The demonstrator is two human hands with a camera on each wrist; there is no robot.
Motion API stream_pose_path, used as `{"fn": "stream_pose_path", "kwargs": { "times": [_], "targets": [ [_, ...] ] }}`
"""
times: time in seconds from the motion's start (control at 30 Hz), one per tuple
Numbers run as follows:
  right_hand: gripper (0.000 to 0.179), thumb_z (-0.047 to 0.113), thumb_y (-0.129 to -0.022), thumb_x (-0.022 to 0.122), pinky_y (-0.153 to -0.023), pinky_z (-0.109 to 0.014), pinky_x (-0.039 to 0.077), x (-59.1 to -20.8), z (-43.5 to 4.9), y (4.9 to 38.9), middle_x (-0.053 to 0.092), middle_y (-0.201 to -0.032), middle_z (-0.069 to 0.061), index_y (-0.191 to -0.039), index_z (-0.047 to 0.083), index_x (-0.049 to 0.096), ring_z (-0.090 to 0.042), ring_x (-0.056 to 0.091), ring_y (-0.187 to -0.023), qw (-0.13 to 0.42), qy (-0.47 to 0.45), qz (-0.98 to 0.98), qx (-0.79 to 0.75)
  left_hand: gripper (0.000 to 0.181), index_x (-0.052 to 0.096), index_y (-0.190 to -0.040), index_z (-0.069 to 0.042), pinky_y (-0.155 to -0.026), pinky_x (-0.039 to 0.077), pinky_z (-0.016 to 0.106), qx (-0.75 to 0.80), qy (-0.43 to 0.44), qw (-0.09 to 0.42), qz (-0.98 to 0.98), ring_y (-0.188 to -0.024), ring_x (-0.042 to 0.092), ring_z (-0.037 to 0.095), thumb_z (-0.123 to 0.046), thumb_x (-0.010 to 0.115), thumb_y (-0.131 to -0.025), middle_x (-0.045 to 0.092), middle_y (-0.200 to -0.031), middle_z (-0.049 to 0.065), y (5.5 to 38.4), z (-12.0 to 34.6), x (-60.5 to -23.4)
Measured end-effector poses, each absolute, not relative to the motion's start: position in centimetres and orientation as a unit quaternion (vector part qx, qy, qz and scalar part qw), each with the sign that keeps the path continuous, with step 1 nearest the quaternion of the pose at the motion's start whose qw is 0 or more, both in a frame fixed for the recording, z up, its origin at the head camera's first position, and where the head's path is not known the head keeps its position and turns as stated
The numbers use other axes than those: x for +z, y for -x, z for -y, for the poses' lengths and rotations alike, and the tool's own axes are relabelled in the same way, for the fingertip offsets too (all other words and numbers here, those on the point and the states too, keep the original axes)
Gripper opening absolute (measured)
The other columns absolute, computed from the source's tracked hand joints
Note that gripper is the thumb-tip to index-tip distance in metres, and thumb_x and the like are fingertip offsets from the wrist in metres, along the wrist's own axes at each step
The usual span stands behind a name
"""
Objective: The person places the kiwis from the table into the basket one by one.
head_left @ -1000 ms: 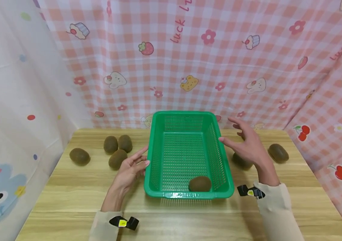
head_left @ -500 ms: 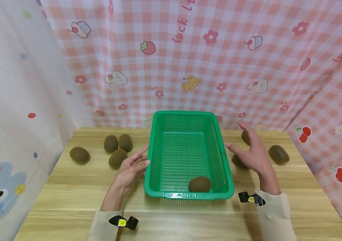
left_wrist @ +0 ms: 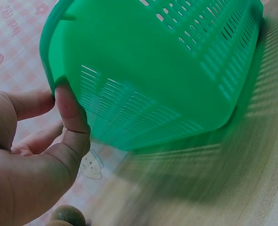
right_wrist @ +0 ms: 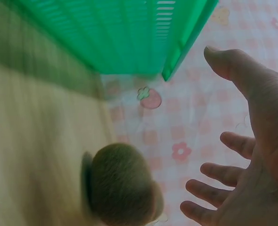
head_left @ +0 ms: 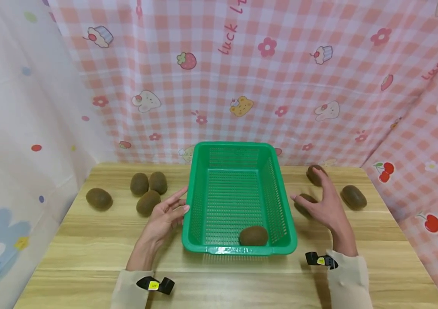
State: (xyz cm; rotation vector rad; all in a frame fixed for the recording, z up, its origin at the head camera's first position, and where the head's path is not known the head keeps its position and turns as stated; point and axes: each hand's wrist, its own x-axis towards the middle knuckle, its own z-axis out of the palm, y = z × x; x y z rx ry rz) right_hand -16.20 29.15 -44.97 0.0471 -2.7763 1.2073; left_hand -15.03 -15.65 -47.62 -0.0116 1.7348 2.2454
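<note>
My left hand (head_left: 168,219) pinches the left rim of a green plastic basket (head_left: 238,250), thumb and fingers meeting at its edge in the left wrist view. One kiwi (head_left: 254,236) lies inside, at the near right corner. My right hand (head_left: 328,206) is beside the basket with fingers spread and nothing held. Under its thumb is a partly hidden kiwi (head_left: 304,206), and a second kiwi (head_left: 314,175) shows behind the fingertips. In the right wrist view, the closest kiwi (right_wrist: 120,186) sits below the spread fingers.
Farther right is another kiwi (head_left: 354,197). Left of the basket, three kiwis (head_left: 148,203) are grouped together, with a lone kiwi (head_left: 99,199) farther out. A checked curtain (head_left: 219,86) hangs behind the wooden table (head_left: 219,279).
My right hand has drawn away from the basket's right rim, moving right and slightly nearer over the kiwis. The left hand and basket have hardly moved.
</note>
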Motion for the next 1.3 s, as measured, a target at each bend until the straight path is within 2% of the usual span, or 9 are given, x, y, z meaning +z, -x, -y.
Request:
{"fn": "stream_pose_path", "kwargs": {
  "times": [0.3,0.47,0.63,0.7,1.07,1.3],
  "targets": [
    [0.107,0.046,-0.089,0.079,-0.111,-0.079,0.026,-46.6,-30.3,16.1,0.012,-0.171,-0.022,-0.167,0.019,0.011,-0.052,0.016,-0.154,0.037,0.002,0.913,0.407,0.065,0.041,-0.158,-0.013,-0.073,0.058,0.022,0.78,0.001,0.155,-0.606,-0.087,0.069,0.008,-0.002,0.065,-0.098,0.068,-0.11,-0.001,15.1,15.7,-47.7],
    [0.112,0.049,-0.089,0.078,-0.11,-0.077,0.03,-47.2,-31.4,16.0,0.007,-0.171,-0.024,-0.167,0.02,0.004,-0.059,0.02,-0.149,0.001,0.023,0.907,0.42,0.066,0.04,-0.159,-0.014,-0.073,0.057,0.023,0.78,-0.005,0.157,-0.606,-0.087,0.069,0.008,-0.003,0.065,-0.099,0.068,-0.111,-0.002,15.0,15.8,-47.7],
    [0.113,0.052,-0.088,0.077,-0.111,-0.075,0.032,-47.5,-32.2,15.9,0.005,-0.172,-0.022,-0.167,0.027,0.0,-0.056,0.02,-0.15,-0.034,0.042,0.899,0.434,0.066,0.04,-0.159,-0.015,-0.072,0.056,0.023,0.778,-0.004,0.157,-0.608,-0.087,0.068,0.008,-0.004,0.066,-0.098,0.069,-0.112,-0.002,15.0,15.9,-47.8],
    [0.113,0.052,-0.089,0.077,-0.111,-0.075,0.032,-47.7,-32.5,15.9,0.007,-0.172,-0.022,-0.167,0.025,0.001,-0.055,0.02,-0.151,-0.037,0.04,0.9,0.432,0.067,0.04,-0.159,-0.015,-0.071,0.055,0.022,0.778,-0.004,0.158,-0.608,-0.087,0.068,0.008,-0.004,0.066,-0.098,0.069,-0.112,-0.001,15.1,15.9,-47.7],
    [0.111,0.036,-0.088,0.083,-0.112,-0.072,0.035,-48.9,-33.5,15.8,0.018,-0.168,-0.027,-0.166,0.015,0.008,-0.056,0.03,-0.146,-0.06,0.007,0.892,0.448,0.067,0.039,-0.159,-0.013,-0.071,0.055,0.021,0.781,-0.008,0.159,-0.604,-0.086,0.067,0.008,-0.002,0.065,-0.098,0.067,-0.111,-0.001,15.2,15.7,-47.7],
    [0.092,0.037,-0.089,0.081,-0.113,-0.068,0.036,-49.3,-33.4,15.9,0.037,-0.161,-0.025,-0.16,0.007,0.031,-0.053,0.037,-0.144,-0.062,-0.01,0.901,0.429,0.067,0.04,-0.159,-0.014,-0.068,0.052,0.021,0.774,-0.001,0.157,-0.613,-0.08,0.065,0.007,-0.005,0.067,-0.098,0.068,-0.111,-0.001,15.1,15.8,-47.8]
  ]
}}
